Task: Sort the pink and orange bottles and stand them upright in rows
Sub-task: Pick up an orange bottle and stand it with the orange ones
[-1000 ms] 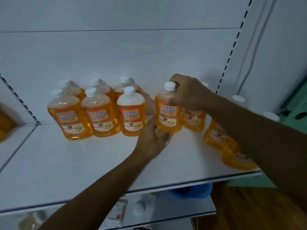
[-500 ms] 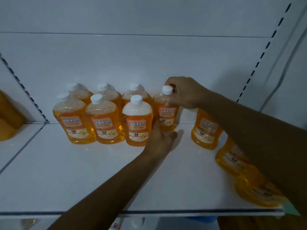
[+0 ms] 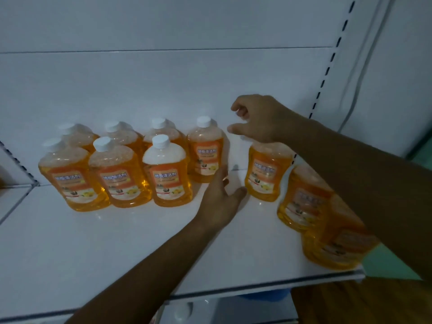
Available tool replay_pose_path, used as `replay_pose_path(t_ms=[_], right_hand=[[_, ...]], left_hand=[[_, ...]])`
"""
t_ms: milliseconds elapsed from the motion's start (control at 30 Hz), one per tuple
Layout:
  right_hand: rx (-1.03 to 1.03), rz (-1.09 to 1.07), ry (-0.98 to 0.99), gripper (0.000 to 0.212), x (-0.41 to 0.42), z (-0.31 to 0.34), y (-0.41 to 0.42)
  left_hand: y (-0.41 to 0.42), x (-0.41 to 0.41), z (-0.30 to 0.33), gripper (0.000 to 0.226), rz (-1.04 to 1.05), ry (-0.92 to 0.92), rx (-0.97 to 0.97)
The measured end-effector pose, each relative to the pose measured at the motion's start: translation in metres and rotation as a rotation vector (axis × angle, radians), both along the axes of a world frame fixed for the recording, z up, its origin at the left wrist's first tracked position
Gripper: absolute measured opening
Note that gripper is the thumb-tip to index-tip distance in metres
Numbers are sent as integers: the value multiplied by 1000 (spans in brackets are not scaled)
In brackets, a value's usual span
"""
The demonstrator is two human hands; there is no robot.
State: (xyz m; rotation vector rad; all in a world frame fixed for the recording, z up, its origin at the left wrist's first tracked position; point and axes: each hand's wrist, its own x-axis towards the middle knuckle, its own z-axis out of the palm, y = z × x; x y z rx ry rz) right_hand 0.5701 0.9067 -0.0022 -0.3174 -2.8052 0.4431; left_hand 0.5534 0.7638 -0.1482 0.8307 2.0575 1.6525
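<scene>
Dim bluish light, soft shadows, blurred orange bottles (image 3: 336, 232) at right edge, wide-angle bending

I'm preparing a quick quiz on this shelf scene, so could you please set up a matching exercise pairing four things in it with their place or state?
Column one:
1. left hand
2. right hand
3. fourth back-row bottle
4. foam-topped bottle

Column two:
A. front row, right end, whitish upper part
B. raised above the shelf, holding nothing
C. standing upright beside the gap, released
D. low on the shelf, open, next to the back-row bottle's base

Pairs: 1-D, 2-B, 3-C, 4-A
</scene>
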Motion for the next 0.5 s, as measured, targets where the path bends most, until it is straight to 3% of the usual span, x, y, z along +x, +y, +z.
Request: replay_pose_path(t_ms=[167,333,500], right_hand=[[-21,-202,-83,57,61,9,25],[-2,-303,-302,69,90,-7,24],[66,-331,-320,66,78,-7,20]], left_hand=[[20,8,-10,69,-105,17,2],[40,10,-16,39,-152,49,42],[42,6,-21,48,-132,89,4]])
